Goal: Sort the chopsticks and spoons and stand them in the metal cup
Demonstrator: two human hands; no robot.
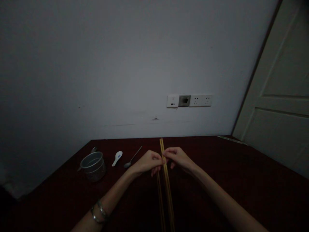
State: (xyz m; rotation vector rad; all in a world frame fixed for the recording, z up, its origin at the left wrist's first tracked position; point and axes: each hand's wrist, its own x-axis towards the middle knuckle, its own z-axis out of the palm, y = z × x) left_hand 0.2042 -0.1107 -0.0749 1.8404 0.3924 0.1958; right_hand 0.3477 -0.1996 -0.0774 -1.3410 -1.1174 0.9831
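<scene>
Long thin wooden sticks [166, 190] lie lengthwise on the dark red table [241, 180], running from the near edge toward the wall. My left hand [147, 162] and my right hand [177, 158] meet over them, both with fingers curled in a pinch on the sticks near their far part. A bracelet sits on my left wrist [99, 214].
To the left stand a small metal pot [93, 166], a white ceramic spoon [117, 158] and a metal spoon [132, 158]. A grey wall with sockets [189, 101] is behind the table; a door [280, 96] stands at the right.
</scene>
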